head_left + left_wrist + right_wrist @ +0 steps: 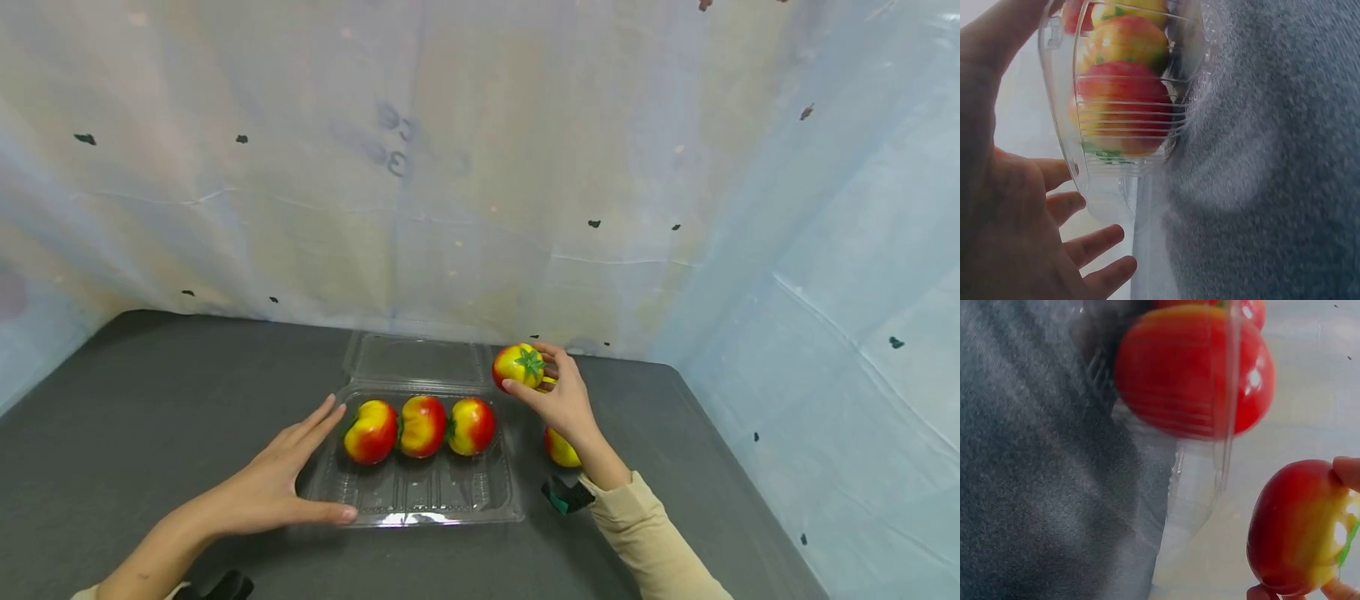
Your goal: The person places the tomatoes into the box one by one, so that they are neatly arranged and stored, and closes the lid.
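"Head view: setting?"

"Translucent sheeting point(487, 167), dark-flecked, behind one grey bench point(187, 392). On it, one clear tray point(516, 500), its lid point(420, 360) folded back, which leaves the base accessible."

"Fruit?"

"Three red-and-yellow fruits point(423, 427), side by side in the tray's far half, likely kept from rolling by moulded wells. One loose fruit point(559, 450), right of the tray, partly hidden. One held fruit point(513, 367), near the tray's far right corner, gripped by the right hand point(564, 400)."

"Left wrist view?"

"Left hand point(1016, 212): fingers extended, grasping nothing, beside the tray rim, seemingly to steady it."

"Right wrist view?"

"Held fruit, apart from the tray; fingertips around its sides, probably for secure hold."
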The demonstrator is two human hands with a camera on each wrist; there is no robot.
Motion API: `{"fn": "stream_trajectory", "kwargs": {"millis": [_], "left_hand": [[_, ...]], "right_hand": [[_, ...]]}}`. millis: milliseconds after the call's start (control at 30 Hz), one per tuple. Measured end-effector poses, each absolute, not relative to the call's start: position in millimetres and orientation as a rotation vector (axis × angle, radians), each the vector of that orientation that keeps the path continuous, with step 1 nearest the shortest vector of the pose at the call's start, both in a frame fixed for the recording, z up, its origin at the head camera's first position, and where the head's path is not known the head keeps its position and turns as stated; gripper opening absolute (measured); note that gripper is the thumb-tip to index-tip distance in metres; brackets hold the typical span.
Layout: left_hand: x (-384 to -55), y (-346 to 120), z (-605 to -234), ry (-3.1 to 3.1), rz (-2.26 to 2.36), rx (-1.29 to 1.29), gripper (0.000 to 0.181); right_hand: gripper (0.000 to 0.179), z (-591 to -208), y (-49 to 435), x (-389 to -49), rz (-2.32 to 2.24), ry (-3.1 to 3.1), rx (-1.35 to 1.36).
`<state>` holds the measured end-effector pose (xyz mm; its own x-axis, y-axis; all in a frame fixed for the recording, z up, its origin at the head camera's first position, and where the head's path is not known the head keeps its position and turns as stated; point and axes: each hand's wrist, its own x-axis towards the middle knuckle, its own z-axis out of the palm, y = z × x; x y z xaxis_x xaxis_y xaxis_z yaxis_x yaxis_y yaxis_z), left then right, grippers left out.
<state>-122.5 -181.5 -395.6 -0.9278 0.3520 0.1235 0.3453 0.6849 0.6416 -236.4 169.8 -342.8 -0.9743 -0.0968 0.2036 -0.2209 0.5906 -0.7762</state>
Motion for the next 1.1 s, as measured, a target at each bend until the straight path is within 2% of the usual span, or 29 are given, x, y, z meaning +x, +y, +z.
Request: {"fn": "stream_trajectory", "kwargs": {"millis": [700,1100], "left_hand": [[-129.0,-173.8,-387.5,2.829,1.073,0.520,0.114],[-127.7,-173.1,-388.2,2.813,1.104,0.492,0.114]], "right_hand": [[0.071,-331.1,158.6,-212.5,1.547,-2.557,0.525],[0.075,-325.2,144.0,-203.3,1.546,-2.590,0.570]]}}
